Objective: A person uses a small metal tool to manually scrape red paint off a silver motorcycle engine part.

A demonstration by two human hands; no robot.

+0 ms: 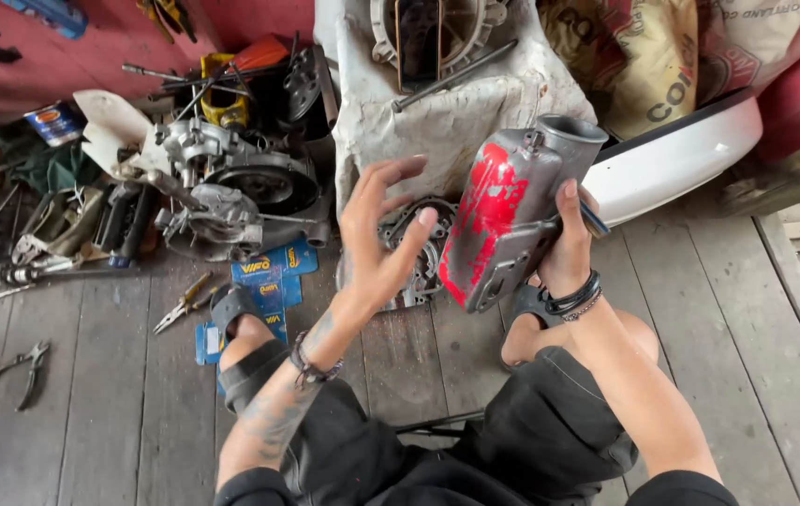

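nearest the camera, the person sits with knees bent in dark shorts, a sandalled foot (236,309) on the plank floor (119,403) under the left wrist. the left hand (377,234) is raised with palm up and fingers spread wide and curled loosely, holding nothing; its fingertips (426,216) sit just beside the red face of the part without clearly touching it. the right hand (564,244) grips a grey metal engine casting (512,220) with a worn red patch and a round open neck at its top, fingers wrapped behind it and the thumb up along its right edge; a thin dark tool (595,220) pokes out past those fingers, and whether the hand also pinches it i cannot tell. the casting is held tilted in the air between the two hands. below the left fingers a round metal cover plate (414,258) lies on the floor. left of them lie blue cardboard boxes (274,272) and pliers (180,305), and farther left another pair of pliers (21,370). beyond the fingers a stripped engine (231,183) sits among tools, a cloth-draped block (456,122) stands ahead, and a white curved panel (672,159) lies past the right hand
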